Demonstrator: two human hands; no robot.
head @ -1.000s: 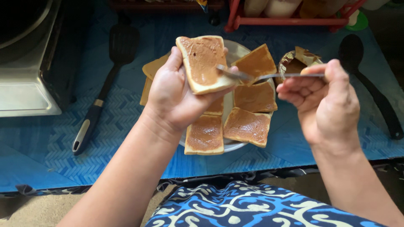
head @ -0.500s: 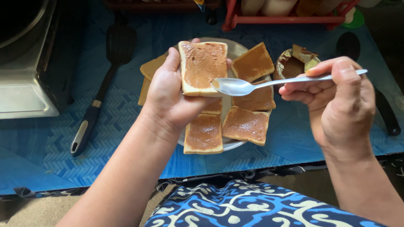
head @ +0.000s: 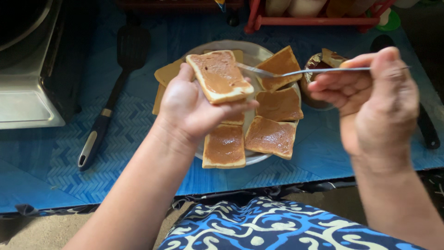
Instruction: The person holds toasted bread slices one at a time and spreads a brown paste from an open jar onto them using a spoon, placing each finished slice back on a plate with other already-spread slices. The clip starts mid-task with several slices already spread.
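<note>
Bread slice (head: 219, 76) w/ brown spread in left hand (head: 192, 107), spoon (head: 296, 71) in right hand (head: 377, 99)

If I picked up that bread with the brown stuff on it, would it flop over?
Probably a little: the white bread slice with brown spread looks thin and soft, though it lies flat across the left hand. The top is likely sticky, so hold the edges.

Soft daylight, dim upper corners; right hand (head: 377, 99) motion-blurred, centre fairly sharp

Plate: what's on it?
The plate holds slices coated with brown spread, some overlapping. The left hand and its held slice cover the plate's left part, so the count is unclear.
</note>
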